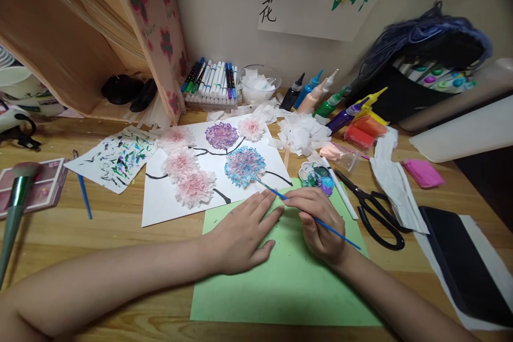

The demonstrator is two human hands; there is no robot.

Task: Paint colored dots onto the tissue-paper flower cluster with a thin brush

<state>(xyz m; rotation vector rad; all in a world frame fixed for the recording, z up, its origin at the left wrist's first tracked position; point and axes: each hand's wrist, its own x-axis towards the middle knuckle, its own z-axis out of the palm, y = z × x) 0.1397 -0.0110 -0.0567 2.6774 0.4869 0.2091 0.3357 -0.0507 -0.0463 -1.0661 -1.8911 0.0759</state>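
- Right hand [320,224] pinching thin blue paintbrush [308,214], tip touching blue tissue flower [244,165].
- Left hand [240,232] flat, fingers spread, on green paper [288,283].
- Scissors [372,208] lie just right.

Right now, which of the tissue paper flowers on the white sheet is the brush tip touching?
The blue and pink tissue flower, the only blue-tinted one. The thin blue paintbrush in the right hand reaches its lower edge.

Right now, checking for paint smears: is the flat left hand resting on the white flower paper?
No, the left hand lies flat on the green paper sheet.
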